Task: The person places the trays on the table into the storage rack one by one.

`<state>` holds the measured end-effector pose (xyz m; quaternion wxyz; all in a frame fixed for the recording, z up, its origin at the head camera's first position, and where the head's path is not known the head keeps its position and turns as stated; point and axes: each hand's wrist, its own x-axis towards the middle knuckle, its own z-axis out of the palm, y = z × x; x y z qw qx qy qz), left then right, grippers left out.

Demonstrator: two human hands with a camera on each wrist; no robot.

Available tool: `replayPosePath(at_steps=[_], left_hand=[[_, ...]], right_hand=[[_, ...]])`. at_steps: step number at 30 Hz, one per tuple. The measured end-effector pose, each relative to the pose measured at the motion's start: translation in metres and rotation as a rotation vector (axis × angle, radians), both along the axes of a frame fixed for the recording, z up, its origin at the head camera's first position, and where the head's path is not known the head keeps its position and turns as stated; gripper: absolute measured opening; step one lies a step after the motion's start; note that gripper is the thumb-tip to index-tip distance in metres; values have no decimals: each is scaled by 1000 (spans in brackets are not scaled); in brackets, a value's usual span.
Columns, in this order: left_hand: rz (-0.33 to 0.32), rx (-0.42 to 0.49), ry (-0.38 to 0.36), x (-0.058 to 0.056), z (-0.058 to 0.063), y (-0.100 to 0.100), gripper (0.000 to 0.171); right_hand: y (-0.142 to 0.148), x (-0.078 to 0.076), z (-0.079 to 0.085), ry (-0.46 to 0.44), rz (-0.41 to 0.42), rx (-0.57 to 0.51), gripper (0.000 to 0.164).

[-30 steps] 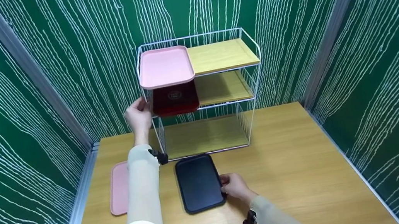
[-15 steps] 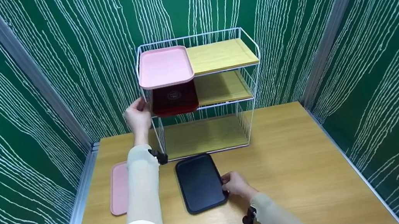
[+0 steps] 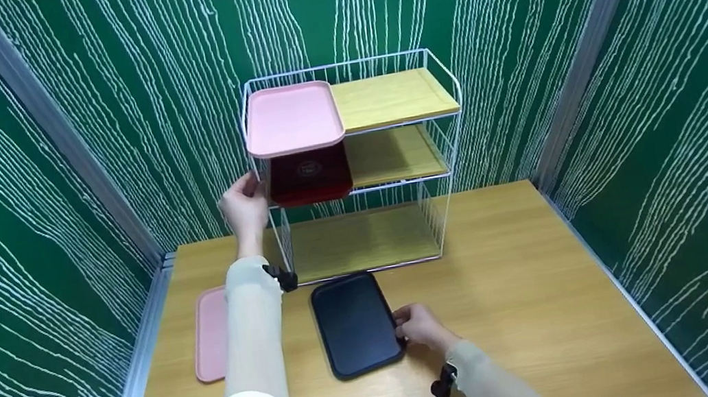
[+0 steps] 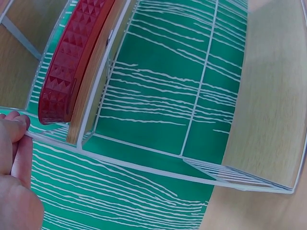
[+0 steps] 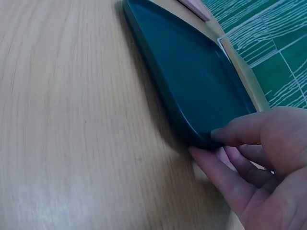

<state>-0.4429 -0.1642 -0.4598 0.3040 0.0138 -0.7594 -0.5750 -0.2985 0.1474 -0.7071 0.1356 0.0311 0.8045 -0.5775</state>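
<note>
My left hand (image 3: 246, 207) grips the left front upright of a white wire rack (image 3: 374, 267) with wooden shelves; the left wrist view shows thumb and fingers pinching the wire (image 4: 144, 168). My right hand (image 3: 422, 327) pinches the right edge of a dark rectangular tray (image 3: 354, 323) in front of the rack. The thumb lies over the rim and the fingers are beneath it in the right wrist view, where the tray (image 5: 192, 72) looks dark teal. A pink tray (image 3: 293, 117) sits on the top shelf's left side. Beneath it, a dark red tray (image 3: 310, 175) occupies the middle shelf.
Another pink tray (image 3: 210, 336) lies on the wooden table (image 3: 512, 287) at the left, partly hidden by my left forearm. The rack's bottom shelf (image 3: 363, 239) is just behind the dark tray. Green walls (image 3: 677, 132) with white lines enclose the table.
The right edge of the dark tray and my right hand have shifted slightly to the right since one second ago. My left hand stays on the rack's upright.
</note>
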Motion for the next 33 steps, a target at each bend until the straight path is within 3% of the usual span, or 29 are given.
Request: replayPosePath(at_steps=[9, 15, 24, 33], left_hand=[[-10, -5, -17, 0, 1, 0, 27], [-41, 15, -23, 0, 1, 1, 25], [-31, 2, -24, -1, 1, -1, 23], [-27, 7, -35, 0, 1, 0, 23]], right_hand=[[4, -1, 1, -48, 2, -81, 47], [8, -2, 1, -59, 14, -83, 48], [22, -4, 3, -35, 22, -77, 52], [44, -1, 18, -39, 23, -135, 55]])
